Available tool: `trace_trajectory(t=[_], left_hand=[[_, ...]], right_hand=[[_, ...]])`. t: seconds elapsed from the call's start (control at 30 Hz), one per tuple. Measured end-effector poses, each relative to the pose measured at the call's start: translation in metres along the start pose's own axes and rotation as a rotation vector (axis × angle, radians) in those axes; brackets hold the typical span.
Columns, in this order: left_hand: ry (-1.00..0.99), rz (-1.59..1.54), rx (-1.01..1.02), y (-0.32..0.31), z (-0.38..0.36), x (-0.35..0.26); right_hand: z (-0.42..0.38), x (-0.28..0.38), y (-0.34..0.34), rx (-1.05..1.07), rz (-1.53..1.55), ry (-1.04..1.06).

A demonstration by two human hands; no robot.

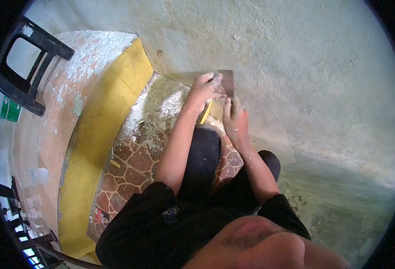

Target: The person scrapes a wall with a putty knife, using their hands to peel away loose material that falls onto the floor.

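A flat, brown rectangular sheet (227, 83), resembling sandpaper, lies against the pale, rough wall. My left hand (208, 88) is closed at its left side, the fingers slightly smeared by motion. From below, my right hand (236, 120) reaches up with its fingertips pinched at the sheet's lower edge. White dust and flakes speckle both forearms. Just beneath the hands, close to my knee, a thin yellow strip (206, 112) shows between the wrists.
Peeling paint marks the pale wall (305, 76) on the right. A yellow-faced step (103, 107) curves along the left. Paint flakes cover the stone-patterned floor (132, 168). On the upper ledge are a dark plastic stool (33, 85) and a green-labelled tub (10, 110).
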State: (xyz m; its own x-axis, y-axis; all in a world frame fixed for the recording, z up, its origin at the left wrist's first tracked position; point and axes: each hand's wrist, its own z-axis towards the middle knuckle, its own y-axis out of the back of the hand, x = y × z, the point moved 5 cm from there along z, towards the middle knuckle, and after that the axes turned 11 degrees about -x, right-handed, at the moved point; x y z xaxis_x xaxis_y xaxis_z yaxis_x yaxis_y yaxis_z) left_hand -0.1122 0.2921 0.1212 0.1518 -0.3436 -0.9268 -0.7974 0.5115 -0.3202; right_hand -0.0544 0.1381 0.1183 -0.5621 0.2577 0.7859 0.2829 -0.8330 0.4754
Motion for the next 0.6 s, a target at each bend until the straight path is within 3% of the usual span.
trace_trajectory(t=[0.1,0.33,0.6], left_hand=[[0.1,0.292,0.282,-0.019,-0.015,0.007],[0.155,0.508,0.415,-0.032,-0.011,0.029],[0.21,0.446,0.342,-0.032,-0.008,0.031]], right_hand=[[-0.008,-0.009,0.031,0.004,0.01,-0.035],[-0.028,-0.043,0.052,0.09,-0.187,-0.087],[-0.03,-0.031,0.041,0.047,-0.186,-0.057]])
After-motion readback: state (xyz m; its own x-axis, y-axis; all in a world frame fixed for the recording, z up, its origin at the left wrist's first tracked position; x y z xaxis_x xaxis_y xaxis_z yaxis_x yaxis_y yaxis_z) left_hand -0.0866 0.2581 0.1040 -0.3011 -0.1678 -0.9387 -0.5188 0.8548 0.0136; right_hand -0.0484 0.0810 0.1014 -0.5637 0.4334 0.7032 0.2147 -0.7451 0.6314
